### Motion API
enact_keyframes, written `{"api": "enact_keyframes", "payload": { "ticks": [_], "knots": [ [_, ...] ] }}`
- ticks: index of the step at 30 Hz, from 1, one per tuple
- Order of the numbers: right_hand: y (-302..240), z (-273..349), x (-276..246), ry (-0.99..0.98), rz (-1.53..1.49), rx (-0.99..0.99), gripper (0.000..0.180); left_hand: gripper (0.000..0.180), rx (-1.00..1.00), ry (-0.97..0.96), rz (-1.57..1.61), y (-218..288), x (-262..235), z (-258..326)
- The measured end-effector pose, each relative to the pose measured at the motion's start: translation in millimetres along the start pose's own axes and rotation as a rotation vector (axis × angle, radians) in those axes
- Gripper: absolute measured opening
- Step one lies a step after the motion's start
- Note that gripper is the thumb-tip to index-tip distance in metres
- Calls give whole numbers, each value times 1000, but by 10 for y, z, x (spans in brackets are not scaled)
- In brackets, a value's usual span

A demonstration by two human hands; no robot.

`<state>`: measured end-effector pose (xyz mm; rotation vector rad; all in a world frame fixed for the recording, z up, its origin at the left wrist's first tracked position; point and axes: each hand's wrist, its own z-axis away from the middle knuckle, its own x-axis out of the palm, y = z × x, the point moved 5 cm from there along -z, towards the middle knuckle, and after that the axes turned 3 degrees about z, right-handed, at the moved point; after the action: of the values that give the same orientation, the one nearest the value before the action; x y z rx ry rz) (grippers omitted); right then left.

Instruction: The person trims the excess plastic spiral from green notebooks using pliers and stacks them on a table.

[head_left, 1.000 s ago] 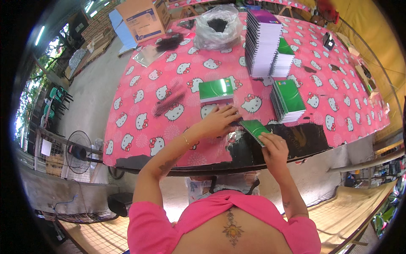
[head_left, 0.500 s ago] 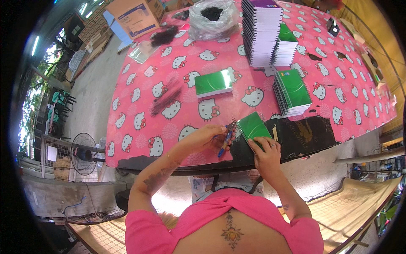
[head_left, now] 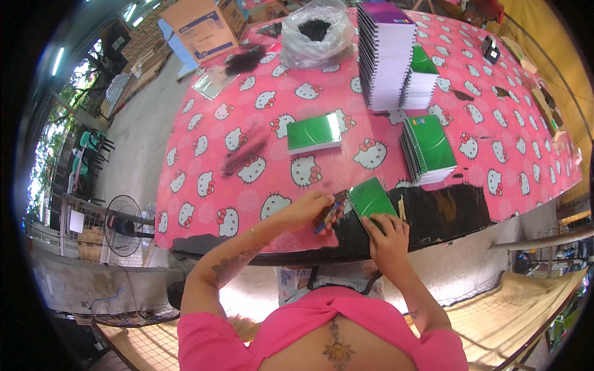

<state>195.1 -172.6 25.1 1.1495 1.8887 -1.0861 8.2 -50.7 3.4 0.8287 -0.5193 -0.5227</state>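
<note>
A green spiral notebook point(head_left: 373, 196) lies tilted near the table's front edge, its coil along the left side. My right hand point(head_left: 387, 230) rests on its lower part, fingers spread over the cover. Just left of the coil, my left hand point(head_left: 314, 210) is closed around a slim blue tool point(head_left: 321, 228), whose exact kind is largely hidden by the fingers. Beyond my hands lies a green pad of sheets point(head_left: 314, 132) with a glossy cover. To the right stands a short stack of green spiral notebooks point(head_left: 428, 148).
Tall stacks of spiral notebooks point(head_left: 385, 62) stand at the back, beside a clear plastic bag point(head_left: 297, 46) of black bits. Dark coils point(head_left: 246, 151) lie on the patterned pink tablecloth point(head_left: 204, 204), left of the pad. A cardboard box point(head_left: 201, 31) stands far left; a fan point(head_left: 124, 226) is beside the table.
My left hand has shifted slightly and the blue tool has turned, showing less of itself. My right hand stays on the notebook. The whole view has moved slightly.
</note>
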Motion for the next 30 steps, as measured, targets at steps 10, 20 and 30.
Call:
{"api": "enact_keyframes", "payload": {
  "ticks": [10,20,30],
  "knots": [
    [-37,14,14,-32,-38,2,53,37,322,187,-1071,168,-76,87],
    [-20,37,0,16,-31,-22,54,37,323,508,-1675,379,-99,544],
    [21,81,32,-3,-80,25,55,27,896,657,-1456,222,-479,-65]
  ]
}}
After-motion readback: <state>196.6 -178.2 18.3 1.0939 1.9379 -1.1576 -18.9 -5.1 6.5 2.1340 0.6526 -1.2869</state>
